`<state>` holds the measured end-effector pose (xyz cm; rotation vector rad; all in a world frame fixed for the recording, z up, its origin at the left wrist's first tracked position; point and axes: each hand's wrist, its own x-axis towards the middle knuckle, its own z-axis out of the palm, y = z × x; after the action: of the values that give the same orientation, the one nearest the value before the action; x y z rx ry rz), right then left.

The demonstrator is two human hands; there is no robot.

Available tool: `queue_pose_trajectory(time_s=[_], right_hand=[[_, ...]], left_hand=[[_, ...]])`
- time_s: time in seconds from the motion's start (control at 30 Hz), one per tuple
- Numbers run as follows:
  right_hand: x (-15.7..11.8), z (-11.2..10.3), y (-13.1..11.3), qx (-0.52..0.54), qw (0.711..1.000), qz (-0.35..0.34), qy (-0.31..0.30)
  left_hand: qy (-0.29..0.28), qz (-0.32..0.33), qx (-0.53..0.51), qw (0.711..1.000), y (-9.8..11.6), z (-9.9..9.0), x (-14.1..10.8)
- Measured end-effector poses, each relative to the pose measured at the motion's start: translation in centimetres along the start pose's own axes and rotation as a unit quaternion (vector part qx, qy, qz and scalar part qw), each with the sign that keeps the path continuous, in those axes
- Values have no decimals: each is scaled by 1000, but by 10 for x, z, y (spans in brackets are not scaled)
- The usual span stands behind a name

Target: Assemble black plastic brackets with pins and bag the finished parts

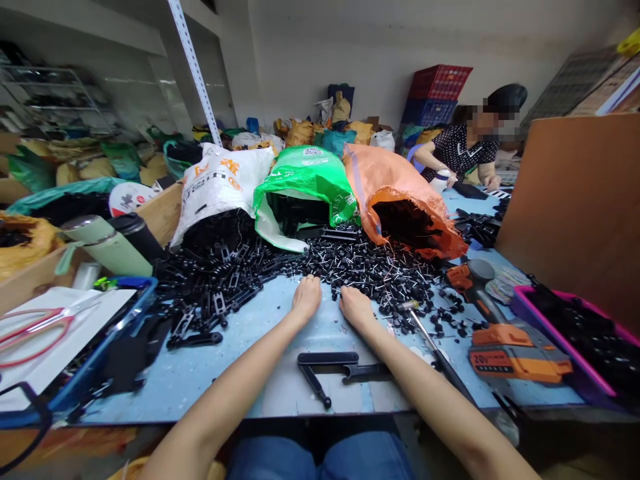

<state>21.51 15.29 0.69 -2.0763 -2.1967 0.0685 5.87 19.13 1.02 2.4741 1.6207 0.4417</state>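
Both my hands rest at the near edge of a pile of small black-headed screws (367, 263) on the blue table. My left hand (307, 298) is closed, its fingers curled down at the pile; whatever may be in them is hidden. A short way to its right, my right hand (357, 308) is also closed, with its fingertips turned inward and out of sight. Between my forearms lies a jointed black plastic arm (327, 360), folded into an angle. Beside it is a second black part (365, 372) with a hooked end, partly covered by my right forearm.
White (225, 177), green (313, 173) and orange (400, 183) sacks open toward me behind the piles. Black link parts (220, 287) lie left. A hammer (425, 333), cordless drill (510, 347) and pink-rimmed bin (575, 333) stand right. Scissors (45, 323) lie left; a co-worker (465, 150) sits beyond.
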Motion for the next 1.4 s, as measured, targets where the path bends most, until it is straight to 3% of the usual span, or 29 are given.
queue_pose_trajectory(time_s=[0.1, 0.2, 0.33, 0.5, 0.67, 0.8, 0.9, 1.0, 1.1, 1.2, 1.3, 1.4], right_hand=[[-12, -1, 12, 17, 1000, -3, -5], [-43, -9, 33, 78, 997, -30, -6], [-84, -24, 46, 241, 967, -83, 24], [-113, -42, 39, 301, 951, -73, 18], [-118, -45, 30, 279, 953, -116, -14], [-116, -43, 26, 253, 960, -117, -17], [-116, -45, 24, 211, 964, -160, -19], [-120, -46, 22, 177, 963, -203, -21], [-125, -38, 21, 169, 955, -242, -15], [-129, -24, 25, 193, 952, -238, 20], [-133, -7, 35, 223, 942, -246, 54], [-139, 9, 45, 215, 934, -278, 59]], left_hand=[[-6, 11, -15, 1000, -16, -24, -52], [-51, 36, -87, 994, -28, -44, -107], [-115, 55, -112, 986, -25, -58, -147], [-120, 52, -7, 991, -9, -63, -148], [-117, 110, 17, 987, 5, -63, -142], [-36, 92, -7, 995, 6, -48, -147], [36, 151, 3, 988, -3, -30, -156], [67, 200, 1, 977, -16, -13, -164], [68, 216, -9, 974, -27, -5, -169], [38, 191, 15, 981, -28, -10, -169], [39, 145, 38, 988, -11, -19, -167], [25, 175, 12, 984, 21, -19, -159]])
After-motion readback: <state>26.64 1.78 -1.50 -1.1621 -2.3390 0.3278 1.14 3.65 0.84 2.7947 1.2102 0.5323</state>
